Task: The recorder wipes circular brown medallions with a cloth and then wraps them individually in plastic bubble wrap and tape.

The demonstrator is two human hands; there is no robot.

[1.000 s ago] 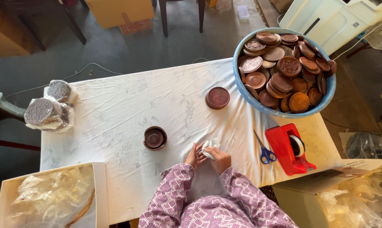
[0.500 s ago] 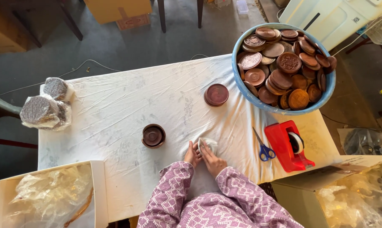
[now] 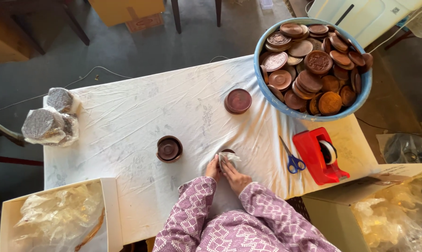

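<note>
a small round brown disc [image 3: 227, 152] lies flat on the white cloth at the near edge of the table. only a dark sliver of its rim shows at the top; the rest is hidden. a piece of thin, crinkled clear wrap [image 3: 230, 157] lies over it, bunched and partly folded across its top. the left hand [image 3: 213, 169] touches the disc's left side, and the right hand [image 3: 234, 176] lies with its fingers pressed flat on the wrap. whether the disc carries a carved pattern cannot be told.
</note>
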